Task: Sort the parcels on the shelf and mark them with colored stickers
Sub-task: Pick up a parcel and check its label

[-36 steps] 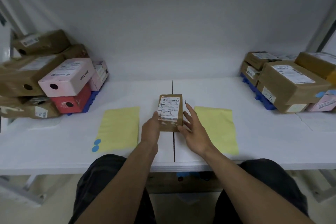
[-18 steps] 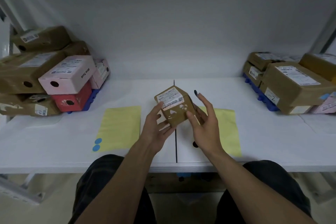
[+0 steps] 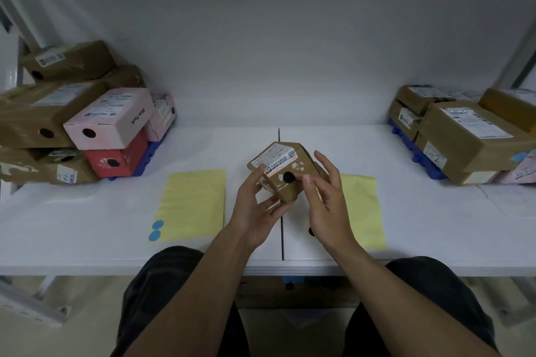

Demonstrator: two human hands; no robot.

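Centrally, one small brown parcel point(image 3: 280, 172), tilted, held above the white shelf point(image 3: 348, 148); white label on top, black round sticker point(image 3: 288, 177) on the near face. Left hand point(image 3: 255, 211): grip closed around the parcel's left side and underside. Right hand point(image 3: 326, 206): fingers spread, thumb tip beside the black sticker, touching the parcel's right side. Two yellow sheets, left point(image 3: 194, 206) and right point(image 3: 365, 211); two blue stickers point(image 3: 156, 230) on the left sheet. Parcel stacks at far left point(image 3: 87, 124) and far right point(image 3: 464, 136).

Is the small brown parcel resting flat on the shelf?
No, the small brown parcel is tilted and lifted off the shelf, held in the left hand.
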